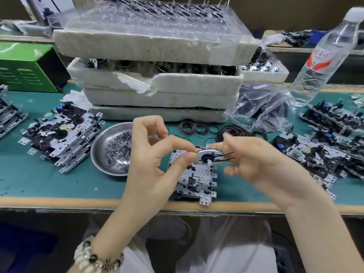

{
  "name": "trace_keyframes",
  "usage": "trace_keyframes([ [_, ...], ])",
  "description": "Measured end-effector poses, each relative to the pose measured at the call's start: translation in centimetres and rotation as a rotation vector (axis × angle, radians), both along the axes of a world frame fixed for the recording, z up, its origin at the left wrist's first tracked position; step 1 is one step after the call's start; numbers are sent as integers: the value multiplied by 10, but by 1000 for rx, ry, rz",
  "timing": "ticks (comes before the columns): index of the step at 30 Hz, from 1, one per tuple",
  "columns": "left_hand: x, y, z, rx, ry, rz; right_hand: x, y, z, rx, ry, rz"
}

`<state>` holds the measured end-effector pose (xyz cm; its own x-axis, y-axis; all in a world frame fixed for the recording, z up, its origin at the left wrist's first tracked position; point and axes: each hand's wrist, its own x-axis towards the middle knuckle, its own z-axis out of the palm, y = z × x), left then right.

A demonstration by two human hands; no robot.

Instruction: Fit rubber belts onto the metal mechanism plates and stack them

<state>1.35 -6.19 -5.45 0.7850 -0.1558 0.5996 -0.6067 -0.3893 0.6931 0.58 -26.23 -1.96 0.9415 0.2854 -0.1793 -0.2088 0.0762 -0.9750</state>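
Green-topped bench [39,174] runs the whole width, and the big thing on it is a stack of white foam trays [157,83] at the back, with a clear plastic tray [147,22] of small parts on top. Piles of finished mechanism plates sit on both sides: the left pile [61,134] near the bench middle, the right pile [325,146] spreading toward the edge of view. A water bottle [323,56] stands tilted in the picture at back right (wide lens, probably), with a crumpled plastic bag [262,109] of dark parts just beside it. A steel bowl [102,154] of tiny washers sits left of centre.

Both hands are up over the front edge of the bench. The left hand [149,166], bead bracelet [94,259] on the wrist, has thumb and forefinger curled in, pinching the left rim of a metal disc [208,153]. The right hand [262,164] has its fingers curled too, pinching the rubber belt [226,155], which runs taut from the disc's dark hub out to the right as two thin strands.

Directly under the hands lies a single mechanism plate [197,182], flat, near the front edge. Loose belts [199,128] lie scattered just in front of the foam stack.
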Motion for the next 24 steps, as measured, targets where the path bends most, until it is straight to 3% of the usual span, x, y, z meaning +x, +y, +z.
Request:
trace_keyframes([
  [7, 24, 11, -11, 321, -275, -55, 11, -8, -8, -299, -54, 20],
  [15, 31, 20, -11, 469, -431, -64, 15, -5, -24, -226, -156, 3],
  [21, 31, 20, -7, 497, -445, -79, 15, -5, -23, -264, -228, 13],
  [24, 36, 27, 4, 594, -310, -174, 11, -6, -19, -416, -385, 46],
])
